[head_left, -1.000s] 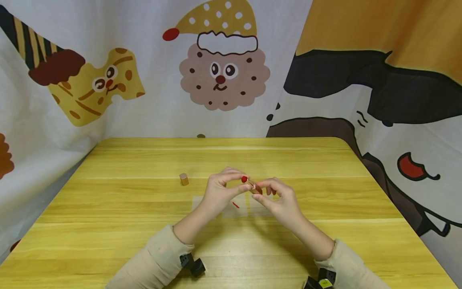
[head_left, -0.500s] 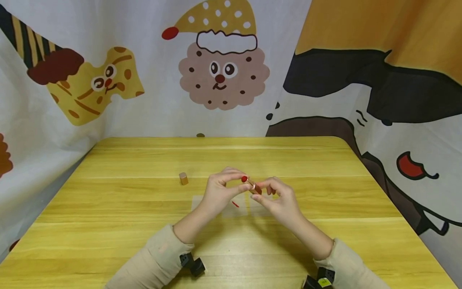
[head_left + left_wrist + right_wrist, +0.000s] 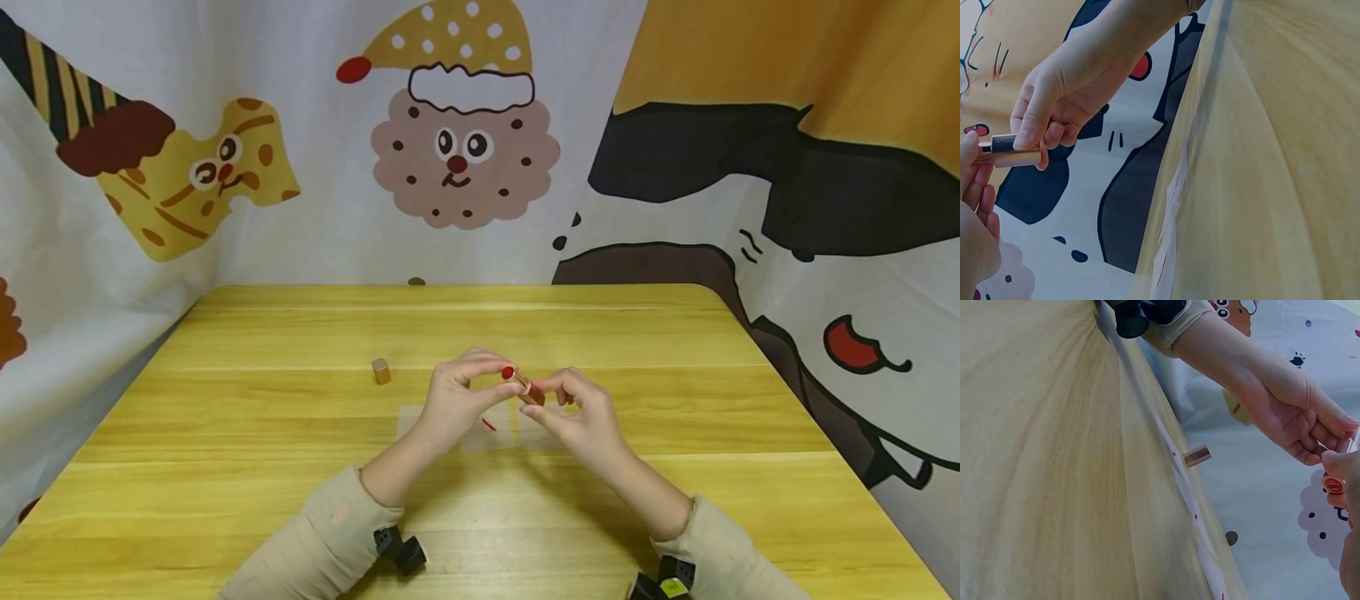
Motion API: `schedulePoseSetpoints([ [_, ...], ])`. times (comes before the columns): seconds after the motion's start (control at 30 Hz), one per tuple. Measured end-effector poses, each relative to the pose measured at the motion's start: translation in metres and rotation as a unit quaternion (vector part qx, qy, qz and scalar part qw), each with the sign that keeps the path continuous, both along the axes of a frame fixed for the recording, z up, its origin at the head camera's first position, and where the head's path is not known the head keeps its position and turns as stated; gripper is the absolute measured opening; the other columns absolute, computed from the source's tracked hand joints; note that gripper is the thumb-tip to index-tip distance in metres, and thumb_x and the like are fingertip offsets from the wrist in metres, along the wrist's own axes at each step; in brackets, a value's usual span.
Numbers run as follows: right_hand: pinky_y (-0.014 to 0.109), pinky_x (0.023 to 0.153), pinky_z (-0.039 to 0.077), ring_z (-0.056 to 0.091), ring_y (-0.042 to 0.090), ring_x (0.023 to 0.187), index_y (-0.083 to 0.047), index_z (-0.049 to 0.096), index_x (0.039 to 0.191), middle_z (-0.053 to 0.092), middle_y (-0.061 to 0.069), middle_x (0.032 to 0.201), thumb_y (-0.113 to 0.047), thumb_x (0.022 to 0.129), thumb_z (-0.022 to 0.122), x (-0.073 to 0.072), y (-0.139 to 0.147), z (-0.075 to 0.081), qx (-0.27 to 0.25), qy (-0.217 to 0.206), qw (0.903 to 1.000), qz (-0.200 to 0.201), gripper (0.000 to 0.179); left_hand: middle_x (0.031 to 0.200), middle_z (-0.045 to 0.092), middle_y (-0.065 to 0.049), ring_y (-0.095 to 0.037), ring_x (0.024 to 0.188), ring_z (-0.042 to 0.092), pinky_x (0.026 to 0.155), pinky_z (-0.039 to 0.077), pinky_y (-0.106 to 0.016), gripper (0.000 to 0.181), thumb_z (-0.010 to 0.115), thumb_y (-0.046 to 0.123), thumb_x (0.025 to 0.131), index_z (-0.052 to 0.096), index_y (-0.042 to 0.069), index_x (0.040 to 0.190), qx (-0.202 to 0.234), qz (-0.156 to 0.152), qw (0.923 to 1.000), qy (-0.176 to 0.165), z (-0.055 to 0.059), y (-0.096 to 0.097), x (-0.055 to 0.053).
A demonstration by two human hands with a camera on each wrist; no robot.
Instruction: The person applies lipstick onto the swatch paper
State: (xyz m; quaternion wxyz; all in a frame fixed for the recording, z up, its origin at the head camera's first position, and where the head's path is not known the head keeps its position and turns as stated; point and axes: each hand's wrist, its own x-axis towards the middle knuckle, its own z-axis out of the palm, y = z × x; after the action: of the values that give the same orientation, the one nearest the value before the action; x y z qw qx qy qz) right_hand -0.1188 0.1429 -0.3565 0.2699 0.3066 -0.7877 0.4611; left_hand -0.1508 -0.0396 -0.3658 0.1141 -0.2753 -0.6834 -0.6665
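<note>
Both hands hold one lipstick (image 3: 533,394) above the middle of the table, its red end tilted up and to the left. My left hand (image 3: 457,396) pinches the tube between thumb and fingers just below the red tip (image 3: 508,372). At the other end, thumb and fingers of my right hand (image 3: 592,417) grip the rose-gold base. Dark lettering panel and base (image 3: 1017,153) show in the left wrist view. A red label (image 3: 1334,484) on the base's end faces the right wrist camera. The lipstick's cap (image 3: 382,372) stands apart on the table, left of the hands.
Pale paper pieces (image 3: 480,442) lie in a row under the hands, partly hidden by them. One bears a red stroke (image 3: 489,425); more red marks show in the right wrist view. A printed curtain (image 3: 300,233) hangs behind the wooden table (image 3: 262,500).
</note>
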Motion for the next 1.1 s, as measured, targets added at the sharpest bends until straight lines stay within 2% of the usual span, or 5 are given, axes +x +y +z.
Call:
schedulePoseSetpoints([
  [0.3, 0.023, 0.052, 0.032, 0.038, 0.01, 0.062, 0.003, 0.065, 0.08, 0.051, 0.001, 0.066, 0.016, 0.057, 0.083, 0.002, -0.004, 0.007, 0.004, 0.044, 0.999, -0.007, 0.033, 0.096, 0.07, -0.007, -0.02, 0.096, 0.059, 0.093, 0.044, -0.041, 0.02, 0.078, 0.003, 0.076, 0.074, -0.004, 0.094, 0.004, 0.001, 1.0, -0.004, -0.001, 0.001, 0.0],
  [0.53, 0.02, 0.056, 0.032, 0.041, 0.014, 0.063, 0.003, 0.065, 0.087, 0.05, 0.0, 0.069, 0.013, 0.062, 0.083, 0.001, -0.002, 0.006, 0.019, 0.019, 0.9996, -0.008, 0.032, 0.096, 0.07, -0.01, -0.02, 0.097, 0.059, 0.095, 0.043, -0.041, 0.019, 0.077, -0.001, 0.076, 0.074, -0.003, 0.094, 0.008, 0.007, 0.9999, -0.011, 0.0, 0.0, 0.0],
  [0.73, 0.027, 0.057, 0.036, 0.045, 0.023, 0.065, 0.008, 0.063, 0.098, 0.059, 0.011, 0.079, 0.021, 0.067, 0.074, -0.001, 0.001, 0.006, 0.006, 0.006, 0.9993, 0.035, 0.035, 0.098, 0.069, -0.017, -0.022, 0.098, 0.059, 0.097, 0.041, -0.043, 0.019, 0.076, -0.004, 0.076, 0.074, -0.004, 0.094, 0.017, 0.011, 0.9998, -0.006, 0.003, 0.0, 0.001],
  [0.87, 0.032, 0.059, 0.038, 0.046, 0.018, 0.067, 0.01, 0.063, 0.104, 0.061, 0.012, 0.083, 0.023, 0.069, 0.069, -0.008, 0.006, -0.003, 0.001, 0.013, 0.9982, 0.059, 0.038, 0.097, 0.07, -0.013, -0.02, 0.098, 0.06, 0.097, 0.041, -0.041, 0.018, 0.077, 0.0, 0.077, 0.074, -0.002, 0.094, 0.02, 0.009, 0.9998, -0.005, 0.004, -0.001, 0.001],
  [1.1, 0.024, 0.063, 0.039, 0.048, 0.013, 0.074, 0.006, 0.062, 0.118, 0.065, 0.009, 0.095, 0.017, 0.077, 0.068, -0.023, 0.017, -0.027, 0.016, -0.011, 0.997, 0.076, 0.043, 0.097, 0.07, -0.012, -0.021, 0.098, 0.06, 0.097, 0.041, -0.042, 0.02, 0.078, 0.004, 0.077, 0.074, -0.003, 0.096, 0.017, 0.004, 0.9998, 0.004, 0.003, -0.002, 0.0],
])
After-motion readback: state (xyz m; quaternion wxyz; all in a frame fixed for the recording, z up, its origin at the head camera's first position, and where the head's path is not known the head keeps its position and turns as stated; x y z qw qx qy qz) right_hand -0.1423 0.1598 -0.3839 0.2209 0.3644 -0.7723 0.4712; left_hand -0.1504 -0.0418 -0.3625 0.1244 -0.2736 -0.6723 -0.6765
